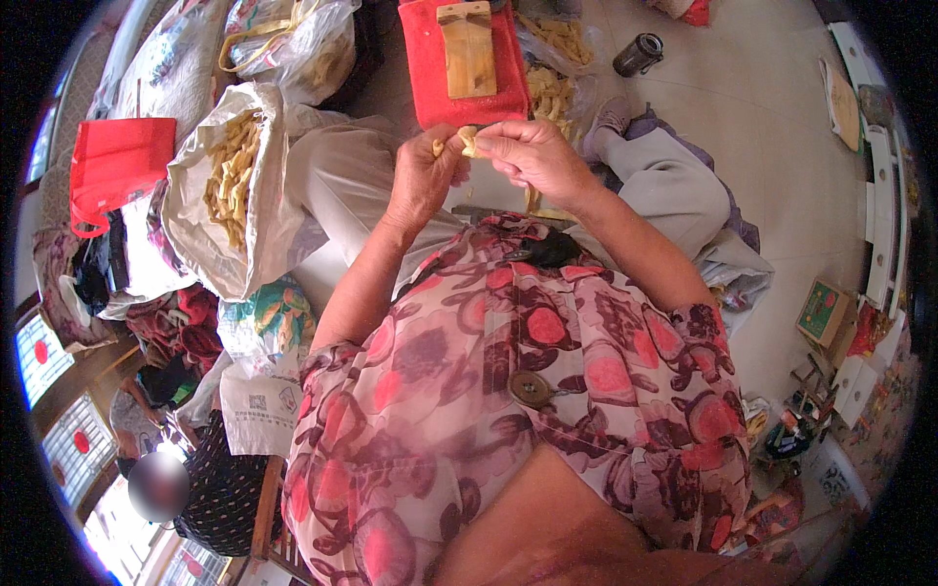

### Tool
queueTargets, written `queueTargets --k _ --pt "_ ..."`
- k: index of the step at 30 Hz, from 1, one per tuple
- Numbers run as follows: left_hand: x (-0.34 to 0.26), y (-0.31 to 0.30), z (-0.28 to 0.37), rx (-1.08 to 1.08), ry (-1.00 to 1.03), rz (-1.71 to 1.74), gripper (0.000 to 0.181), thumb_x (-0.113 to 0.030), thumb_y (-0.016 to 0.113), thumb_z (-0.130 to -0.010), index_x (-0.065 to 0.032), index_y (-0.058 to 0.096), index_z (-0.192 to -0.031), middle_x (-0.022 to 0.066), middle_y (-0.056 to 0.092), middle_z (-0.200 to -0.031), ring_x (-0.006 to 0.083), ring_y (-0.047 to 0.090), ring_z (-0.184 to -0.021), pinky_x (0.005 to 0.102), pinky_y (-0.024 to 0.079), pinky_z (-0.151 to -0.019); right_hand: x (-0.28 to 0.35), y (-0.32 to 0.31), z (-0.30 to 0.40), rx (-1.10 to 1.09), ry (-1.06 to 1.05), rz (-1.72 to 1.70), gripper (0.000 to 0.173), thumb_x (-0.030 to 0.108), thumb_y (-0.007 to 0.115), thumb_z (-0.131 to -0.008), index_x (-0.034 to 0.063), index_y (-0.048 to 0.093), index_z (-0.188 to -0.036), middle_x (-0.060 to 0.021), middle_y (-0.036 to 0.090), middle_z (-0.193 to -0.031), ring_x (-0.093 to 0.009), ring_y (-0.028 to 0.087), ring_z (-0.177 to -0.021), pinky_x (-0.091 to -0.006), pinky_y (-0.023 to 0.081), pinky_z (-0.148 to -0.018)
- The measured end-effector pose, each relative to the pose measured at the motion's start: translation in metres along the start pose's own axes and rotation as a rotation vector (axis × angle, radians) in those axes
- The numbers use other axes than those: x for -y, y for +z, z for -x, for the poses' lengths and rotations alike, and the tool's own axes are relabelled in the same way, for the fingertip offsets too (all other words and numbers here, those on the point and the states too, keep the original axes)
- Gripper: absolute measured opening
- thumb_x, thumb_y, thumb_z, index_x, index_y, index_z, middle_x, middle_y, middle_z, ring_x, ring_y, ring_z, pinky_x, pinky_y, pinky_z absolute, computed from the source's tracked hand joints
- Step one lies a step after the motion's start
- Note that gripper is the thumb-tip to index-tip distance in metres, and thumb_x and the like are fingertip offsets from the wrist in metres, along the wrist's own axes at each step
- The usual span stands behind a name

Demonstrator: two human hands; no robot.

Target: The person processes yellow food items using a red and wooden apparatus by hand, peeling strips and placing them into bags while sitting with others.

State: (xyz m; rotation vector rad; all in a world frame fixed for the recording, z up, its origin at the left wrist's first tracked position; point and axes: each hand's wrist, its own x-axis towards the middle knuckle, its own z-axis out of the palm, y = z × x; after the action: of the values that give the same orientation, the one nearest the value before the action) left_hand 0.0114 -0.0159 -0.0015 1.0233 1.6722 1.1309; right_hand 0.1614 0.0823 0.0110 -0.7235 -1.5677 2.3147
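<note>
In front of my lap, both hands meet over one small folded strip [467, 141] of pale yellow material, perhaps dried plant husk. My right hand [538, 157] pinches it between thumb and fingertips. The fist of my left hand [429, 168] closes around the strip's other side, and a yellow bit [437, 147] pokes out between its fingers. Just beyond my hands, a wooden block [470, 62] lies on a red cloth-covered stand [429, 88]. Beside the stand are more yellow strips [549, 95], lying on clear plastic.
At my left, an open white woven sack [187, 220] holds many yellow pieces [233, 183]. A red bag [121, 157] stands past it. On the tiled floor at right are a dark flask [638, 55] and a cardboard box [824, 311]. Another person [220, 483] sits behind at left.
</note>
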Motion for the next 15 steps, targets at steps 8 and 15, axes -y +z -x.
queueTargets --k 8,15 --pt "-0.015 0.006 0.002 0.126 -0.058 0.104 0.035 -0.035 0.046 -0.093 -0.0030 0.055 -0.080 0.0000 0.043 -0.051 0.0102 0.046 -0.044 0.0228 0.033 -0.039 -0.014 -0.002 -0.005 -0.241 -0.180 0.253 0.031 0.034 0.051 -0.090 0.0059 0.064 -0.089 0.0039 0.052 -0.063 -0.008 0.047 -0.052 -0.0208 0.039 -0.051" --pt "-0.024 0.007 0.013 0.251 -0.174 0.920 0.032 -0.028 0.047 -0.092 -0.0070 0.048 -0.068 -0.0001 0.041 -0.050 0.0124 0.044 -0.044 0.0240 0.031 -0.042 -0.005 -0.031 -0.006 -0.323 0.026 -0.234 0.033 0.038 0.048 -0.091 0.0064 0.053 -0.083 0.0077 0.033 -0.052 -0.002 0.027 -0.044 -0.0198 0.020 -0.040"
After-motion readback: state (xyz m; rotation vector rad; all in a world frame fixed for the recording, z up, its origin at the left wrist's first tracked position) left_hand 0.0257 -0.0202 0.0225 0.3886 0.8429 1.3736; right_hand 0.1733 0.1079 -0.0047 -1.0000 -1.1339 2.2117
